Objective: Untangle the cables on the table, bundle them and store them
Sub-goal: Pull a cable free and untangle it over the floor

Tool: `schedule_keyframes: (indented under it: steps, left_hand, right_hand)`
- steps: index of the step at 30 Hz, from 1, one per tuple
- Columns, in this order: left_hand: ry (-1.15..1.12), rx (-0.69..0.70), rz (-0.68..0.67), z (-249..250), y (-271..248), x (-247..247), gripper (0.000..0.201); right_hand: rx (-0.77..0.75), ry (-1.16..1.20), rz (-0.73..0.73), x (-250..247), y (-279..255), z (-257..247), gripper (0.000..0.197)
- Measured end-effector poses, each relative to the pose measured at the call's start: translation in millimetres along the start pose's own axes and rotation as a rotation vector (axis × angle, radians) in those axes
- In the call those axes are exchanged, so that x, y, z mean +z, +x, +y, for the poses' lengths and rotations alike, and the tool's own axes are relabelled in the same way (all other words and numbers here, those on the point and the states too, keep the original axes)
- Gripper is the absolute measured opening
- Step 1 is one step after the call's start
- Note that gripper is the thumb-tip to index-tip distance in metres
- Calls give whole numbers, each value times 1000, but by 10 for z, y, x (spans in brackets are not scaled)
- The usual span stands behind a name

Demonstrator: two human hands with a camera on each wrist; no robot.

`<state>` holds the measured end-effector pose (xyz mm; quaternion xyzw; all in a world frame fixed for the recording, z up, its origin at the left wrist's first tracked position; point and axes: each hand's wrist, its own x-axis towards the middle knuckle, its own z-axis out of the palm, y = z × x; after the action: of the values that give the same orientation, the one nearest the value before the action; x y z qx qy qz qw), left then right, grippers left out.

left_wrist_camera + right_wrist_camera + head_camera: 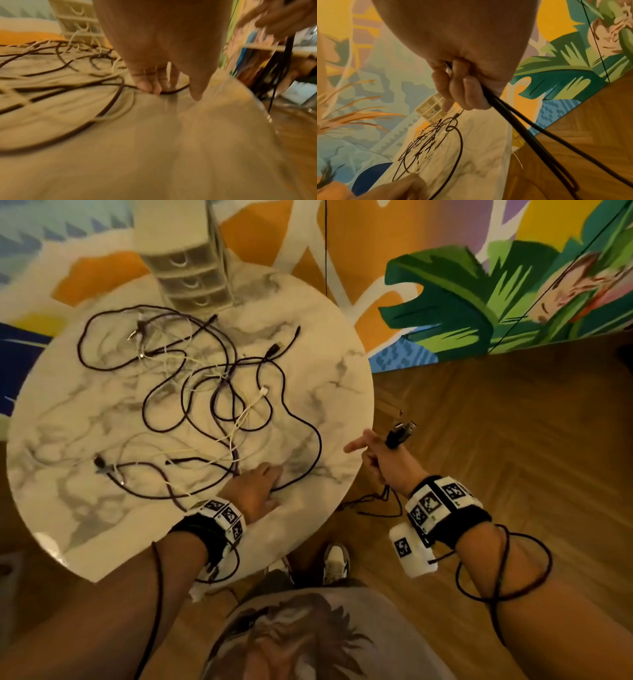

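At the near edge of the round table (329,392), seen from the head: left hand (255,489) down on the marble, fingers on a dark cable (310,426) that sweeps from the hand up toward 1 o'clock and back into the tangle of cables (191,392) at 11 o'clock. Right hand (376,460) off the table at 3 o'clock, curled round plug ends (400,433), forefinger pointing toward the table, dark strands trailing under the wrist. Drawer unit (191,268) at 12 o'clock, beyond the tangle.

From the left wrist, blurred: fingertips (150,88) pressing or pinching the dark cable (171,92) against the table (154,135); which of the two, hard to tell. Cable running side to side under the fingers, tangle (60,65) at 10 o'clock.

From the right wrist: fingers (462,92) closed on two dark strands (513,121) running out toward 4 o'clock; tangle (428,142) far off at 7 o'clock, left hand (399,186) beside it.

Probably the same cable in both hands, though not traceable. Left hand much the nearer to the knot; loose length lying between left hand and right, so the draw likely toward 3 o'clock.
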<state>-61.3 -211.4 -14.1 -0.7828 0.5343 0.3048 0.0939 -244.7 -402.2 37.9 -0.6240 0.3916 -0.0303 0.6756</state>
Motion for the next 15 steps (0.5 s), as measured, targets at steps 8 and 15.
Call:
schedule_keyframes:
  steps: [8,15]
  left_hand:
    - [111,149,34,298,-151,45,35]
    - [34,260,193,587,-379,-73,27]
  right_hand:
    - [177,-72,-6,350,136,258,53]
    - [210,240,-137,584,260,122,51]
